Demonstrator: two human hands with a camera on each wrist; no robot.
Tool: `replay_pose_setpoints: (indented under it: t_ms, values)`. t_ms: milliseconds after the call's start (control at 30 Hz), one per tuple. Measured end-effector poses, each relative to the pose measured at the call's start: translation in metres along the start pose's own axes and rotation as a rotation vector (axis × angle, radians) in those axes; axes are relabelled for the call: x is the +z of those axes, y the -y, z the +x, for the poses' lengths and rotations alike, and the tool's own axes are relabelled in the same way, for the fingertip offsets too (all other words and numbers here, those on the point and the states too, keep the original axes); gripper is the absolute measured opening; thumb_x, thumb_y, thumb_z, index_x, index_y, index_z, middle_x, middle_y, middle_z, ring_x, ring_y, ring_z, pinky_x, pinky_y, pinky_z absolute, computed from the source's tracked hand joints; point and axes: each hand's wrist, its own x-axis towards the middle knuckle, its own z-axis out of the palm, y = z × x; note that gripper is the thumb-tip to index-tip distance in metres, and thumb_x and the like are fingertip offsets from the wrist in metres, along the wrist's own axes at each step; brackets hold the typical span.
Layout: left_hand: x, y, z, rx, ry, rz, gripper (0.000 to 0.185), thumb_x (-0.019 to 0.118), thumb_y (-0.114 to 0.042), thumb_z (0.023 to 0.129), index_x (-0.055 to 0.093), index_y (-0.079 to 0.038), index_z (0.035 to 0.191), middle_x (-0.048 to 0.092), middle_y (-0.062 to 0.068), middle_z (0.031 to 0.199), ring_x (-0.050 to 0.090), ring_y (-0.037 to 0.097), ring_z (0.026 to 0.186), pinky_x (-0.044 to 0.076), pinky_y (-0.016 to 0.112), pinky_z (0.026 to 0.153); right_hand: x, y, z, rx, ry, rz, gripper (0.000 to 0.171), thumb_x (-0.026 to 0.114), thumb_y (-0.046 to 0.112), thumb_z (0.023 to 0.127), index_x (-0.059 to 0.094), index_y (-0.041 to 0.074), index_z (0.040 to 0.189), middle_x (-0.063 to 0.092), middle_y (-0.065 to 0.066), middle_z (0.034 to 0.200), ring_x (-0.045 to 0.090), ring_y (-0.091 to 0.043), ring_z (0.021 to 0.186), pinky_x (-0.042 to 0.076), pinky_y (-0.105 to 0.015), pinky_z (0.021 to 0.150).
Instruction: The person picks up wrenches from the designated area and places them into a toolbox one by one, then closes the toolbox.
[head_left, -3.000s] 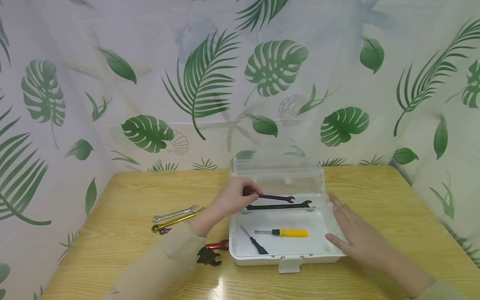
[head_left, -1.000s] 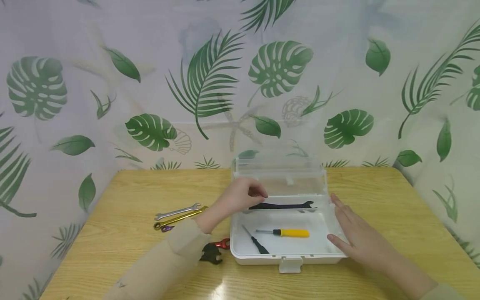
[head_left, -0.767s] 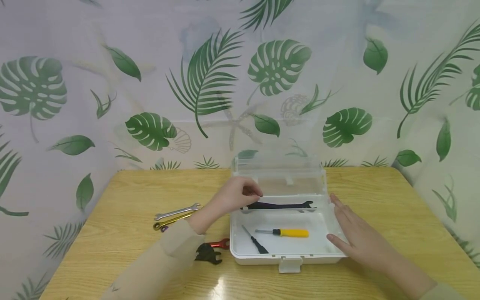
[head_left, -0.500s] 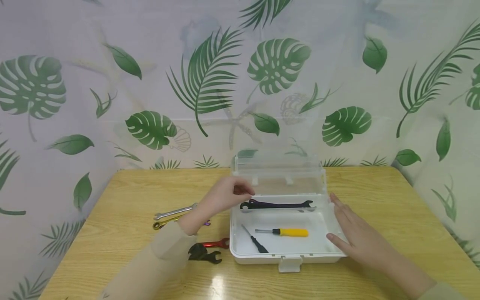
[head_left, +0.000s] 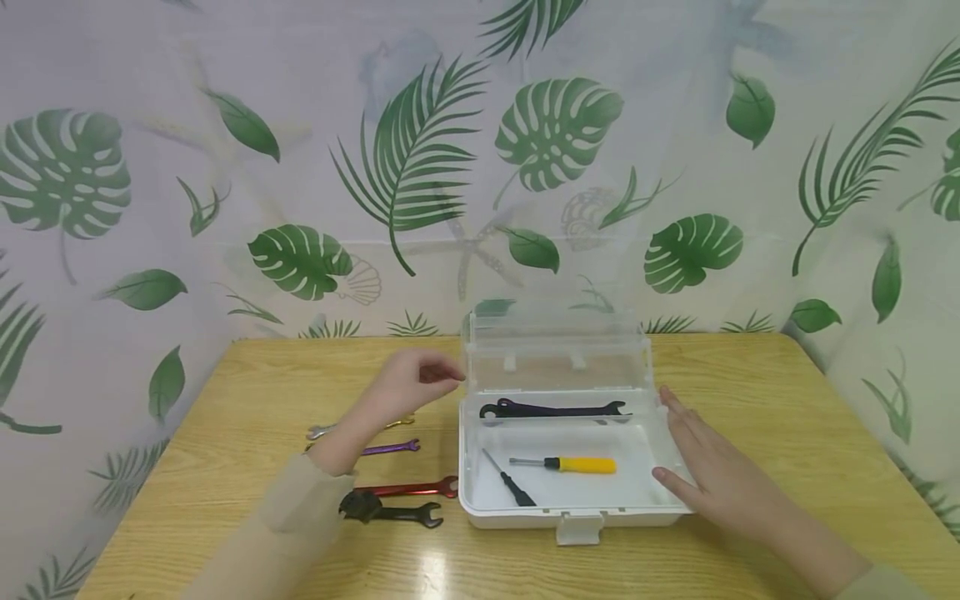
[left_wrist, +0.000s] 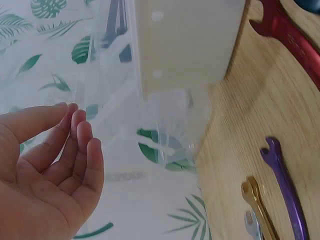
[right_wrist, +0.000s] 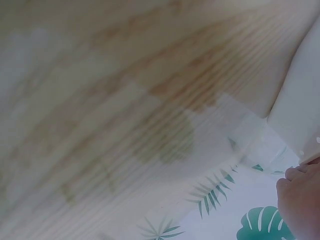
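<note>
- Toolbox (head_left: 570, 510): a white plastic box with a clear lid raised upright at its far edge is seen on the wooden bench (head_left: 750, 375), right of the bench's middle; its latch tab faces the near edge.
- Inside the toolbox, a black wrench (head_left: 555, 409) is laid along the far wall, with a purple one apparently lying against it; it cannot be told which is uppermost.
- Nearer the front of the toolbox, a yellow-handled screwdriver (head_left: 564, 464) lies crosswise, and a small black screwdriver (head_left: 510, 482) is set at a slant just to its left.
- Left hand (head_left: 415, 385): it is held in the air just outside the toolbox's left wall, near the lid's left corner. Its fingers (left_wrist: 82, 137) are loosely bent and released, with nothing held; the open palm is shown in the left wrist view.
- Right hand (head_left: 716, 475): it is laid flat against the toolbox's right side, fingers straight and relaxed, touching the rim and grasping nothing.
- Left of the toolbox, several wrenches are spread on the bench: a red wrench (head_left: 414, 487) and a black wrench with a round head (head_left: 386, 511) lie closest to its front left corner.
- Farther left of the toolbox, a purple wrench (head_left: 392, 447) is seen, and beyond it a gold wrench (left_wrist: 260, 210) and a silver wrench (head_left: 321, 431), partly hidden by the left forearm.
- Behind the toolbox, a leaf-printed curtain (head_left: 420, 167) is hung.
</note>
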Motion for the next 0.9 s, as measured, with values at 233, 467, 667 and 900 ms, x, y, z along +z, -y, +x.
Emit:
replay_pose_setpoints:
  t_ms: [233,467,667,900]
  values:
    - [-0.019,0.016,-0.010,-0.065,-0.054,-0.028,0.017,0.069,-0.010,0.103,0.077,-0.003,0.115,0.078,0.016,0.119,0.073,0.033,0.113,0.060,0.048,0.102,-0.001,0.000,0.001,0.004,0.004,-0.004,0.090,0.062,0.040,0.106,0.013,-0.001,0.169,0.014,-0.017,0.179,0.033,-0.048,0.156,-0.013,0.000,0.112]
    - [-0.036,0.032,-0.020,-0.109,-0.112,-0.045,0.019,0.067,-0.010,0.103,0.076,0.000,0.118,0.076,0.019,0.122,0.072,0.035,0.114,0.059,0.050,0.103,-0.002,0.000,0.002,0.018,0.018,-0.001,0.090,0.061,0.042,0.106,0.013,-0.001,0.169,0.013,-0.017,0.179,0.033,-0.048,0.156,-0.013,-0.001,0.111]
    - [-0.045,0.043,-0.029,-0.135,-0.137,-0.056,0.021,0.068,-0.010,0.103,0.075,0.002,0.119,0.075,0.021,0.123,0.071,0.035,0.113,0.059,0.050,0.100,-0.002,0.000,0.003,0.024,0.019,-0.003,0.090,0.061,0.042,0.106,0.012,0.000,0.169,0.012,-0.015,0.179,0.032,-0.048,0.156,-0.013,-0.003,0.113]
    - [-0.048,0.060,-0.039,-0.181,-0.166,-0.032,0.022,0.067,-0.011,0.104,0.075,0.002,0.119,0.075,0.022,0.124,0.070,0.038,0.115,0.057,0.052,0.101,-0.003,0.001,0.004,0.024,0.025,0.006,0.089,0.061,0.042,0.106,0.013,0.000,0.169,0.012,-0.016,0.179,0.033,-0.048,0.156,-0.013,-0.002,0.111]
